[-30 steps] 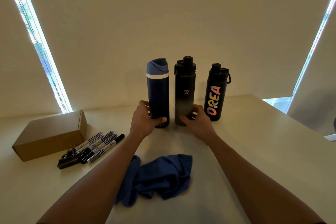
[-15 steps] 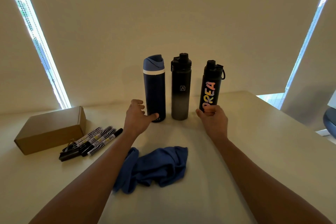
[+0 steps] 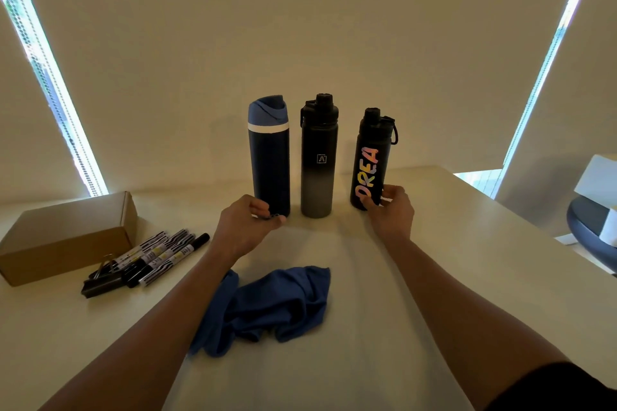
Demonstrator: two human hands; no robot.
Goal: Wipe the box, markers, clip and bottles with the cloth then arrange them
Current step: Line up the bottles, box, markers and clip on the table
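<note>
Pale cream table (image 3: 450,277), smooth, matte, dim warm light. Back of it meets a plain beige blind/wall (image 3: 300,27); bright daylight strips w/ bead chains at far left (image 3: 50,83) and far right (image 3: 551,53). At right edge, past the table, a dark round seat w/ white boxes on it (image 3: 594,217), only partly in view.

3 bottles upright in a row at the back centre: navy bottle (image 3: 269,160) w/ lighter blue lid, black-to-grey bottle (image 3: 319,157) just beside it, apart from those a black bottle w/ coloured lettering (image 3: 372,157).

Left hand (image 3: 245,227) sits at the navy bottle's base, fingers loosely curled, thumb out twd the bottle foot; can't tell if it's touching. Right hand (image 3: 389,210) curls thumb + fingers round the lower part of the lettered bottle, base on or near the table.

Blue cloth (image 3: 267,307) crumpled on the table between the forearms, nearer the left one. Cardboard box (image 3: 66,237) closed, far left. Markers (image 3: 160,253) lie side by side just right of it, black binder clip (image 3: 100,284) at their near ends, touching.
</note>
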